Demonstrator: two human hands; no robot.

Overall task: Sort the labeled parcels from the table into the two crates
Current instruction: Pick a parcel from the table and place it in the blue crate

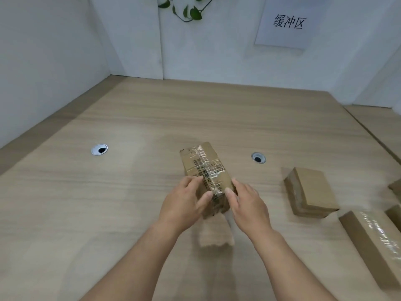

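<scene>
**Left hand (pixel 184 200) and right hand (pixel 247 203) clasp a taped parcel (pixel 206 168) over the worktop (pixel 152 118)**

Each hand grips one long flank of the box at its near end. The thumbs lie on the top face either side of the clear tape strip, and the fingers curl down the sides. The taped parcel points away from the person. It seems to be raised off the worktop, judging by the blurred patch under its near end, though the blur leaves that uncertain.

Its cardboard is creased and dented at the far corners, and print shows beneath the glossy tape. It is probably light and only half stiff, so a hard squeeze could buckle the walls. The tape looks slick, so the bare cardboard flanks, where the fingers now sit, are likely the surer hold. A two-sided clasp should also keep it level while the print is read.

Well to the right lie a flat plain parcel (pixel 312 190) and, nearer the person, a long parcel (pixel 373 242) with shiny tape. Scraps of others show at the frame edge. Two round cable ports (pixel 99 149) sit in the worktop either side of the held box. On the wall behind hang a paper sign (pixel 286 25) and a trailing plant (pixel 188 9). Neither of the crates is in view.
</scene>
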